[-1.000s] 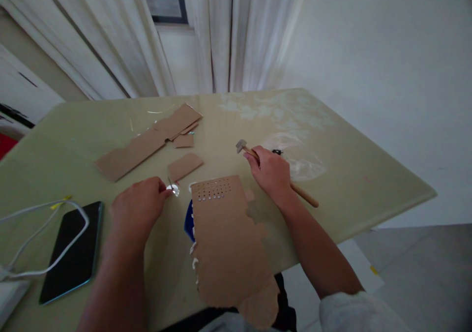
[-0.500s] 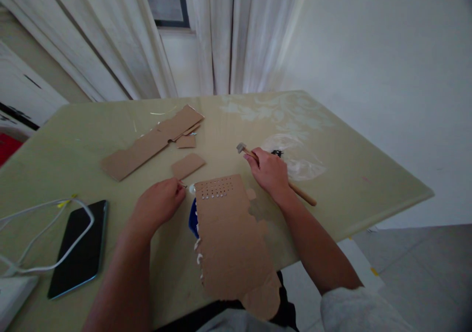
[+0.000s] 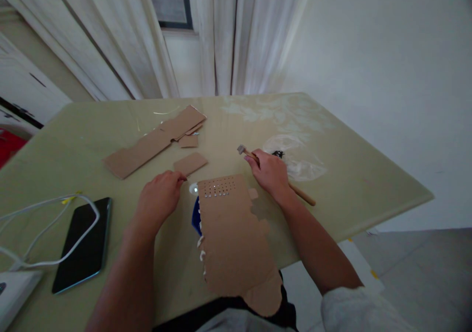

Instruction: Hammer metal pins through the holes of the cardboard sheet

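Observation:
My right hand (image 3: 271,172) is wrapped around the wooden handle of a small hammer (image 3: 304,194), its metal head pointing left. Thumb and fingers pinched, my left hand (image 3: 160,194) is over the table beside a small cardboard piece (image 3: 191,163). A thin dark tip shows at its fingertips, too small to name. Between my hands lies a large cardboard sheet (image 3: 236,238) with rows of small holes and several shiny studs near its far edge. A clear round item (image 3: 193,189) and a blue object (image 3: 196,217), partly covered, show at the sheet's left edge.
Long cardboard strips (image 3: 155,142) lie at the back left. A clear plastic bag (image 3: 304,162) with small black pieces is right of my right hand. A black tablet (image 3: 83,246), a white cable (image 3: 94,206) and a white box (image 3: 18,292) occupy the left side.
My left hand has moved slightly up and turned at the wrist, its pinched fingertips now nearer the small cardboard piece. The hammer stays in my right hand. The view has shifted a little.

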`<state>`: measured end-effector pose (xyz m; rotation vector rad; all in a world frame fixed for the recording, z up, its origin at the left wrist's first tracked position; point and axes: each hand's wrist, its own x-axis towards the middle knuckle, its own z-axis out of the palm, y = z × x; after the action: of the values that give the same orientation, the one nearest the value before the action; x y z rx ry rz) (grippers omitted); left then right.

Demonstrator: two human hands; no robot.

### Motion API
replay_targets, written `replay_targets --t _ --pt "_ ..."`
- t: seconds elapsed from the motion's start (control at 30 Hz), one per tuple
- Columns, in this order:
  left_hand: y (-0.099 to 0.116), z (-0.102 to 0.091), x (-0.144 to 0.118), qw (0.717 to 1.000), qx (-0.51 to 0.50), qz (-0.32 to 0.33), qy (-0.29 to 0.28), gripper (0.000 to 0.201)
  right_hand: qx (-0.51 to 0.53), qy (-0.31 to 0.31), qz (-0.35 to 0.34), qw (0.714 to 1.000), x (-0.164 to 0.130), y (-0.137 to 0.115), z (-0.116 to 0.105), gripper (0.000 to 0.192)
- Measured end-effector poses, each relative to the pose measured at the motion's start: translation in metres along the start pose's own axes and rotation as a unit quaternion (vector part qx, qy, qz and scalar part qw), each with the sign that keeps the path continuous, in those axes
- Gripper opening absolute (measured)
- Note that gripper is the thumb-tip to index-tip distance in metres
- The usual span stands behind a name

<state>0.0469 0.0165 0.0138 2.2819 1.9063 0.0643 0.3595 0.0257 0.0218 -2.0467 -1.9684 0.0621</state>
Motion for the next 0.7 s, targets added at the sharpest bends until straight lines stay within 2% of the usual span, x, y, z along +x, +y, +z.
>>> replay_targets --t 0.13,0.23,0.37,0.43,0.53,0.6,0.7 --pt "-0.002 0.001 0.004 0.999 -0.035 0.005 0.031 0.044 0.002 0.003 -0.003 1.000 -0.001 -0.001 -0.001 0.041" --pt "0.002 -0.003 0.007 0.985 -0.147 0.016 0.085 0.035 0.004 0.003 -0.006 1.000 -0.001 -0.003 -0.002 0.044" --pt "0.027 -0.016 0.006 0.932 -0.329 0.032 0.147 0.026 0.002 0.004 -0.005 1.000 -0.002 -0.005 -0.003 0.045" --pt "0.044 -0.026 0.003 0.900 -0.402 0.058 0.158 0.022 0.001 0.005 -0.008 1.000 -0.002 -0.005 -0.004 0.044" --pt "0.067 -0.046 0.001 0.870 -0.454 0.123 0.148 0.019 0.003 0.007 -0.011 1.000 -0.001 -0.005 -0.004 0.042" --pt "0.077 -0.060 0.004 0.867 -0.450 0.180 0.115 0.018 0.005 0.011 -0.009 1.000 0.000 -0.004 -0.004 0.041" --pt "0.084 -0.076 0.010 0.869 -0.432 0.231 0.074 0.020 0.006 0.013 -0.005 1.000 0.001 -0.002 -0.003 0.041"
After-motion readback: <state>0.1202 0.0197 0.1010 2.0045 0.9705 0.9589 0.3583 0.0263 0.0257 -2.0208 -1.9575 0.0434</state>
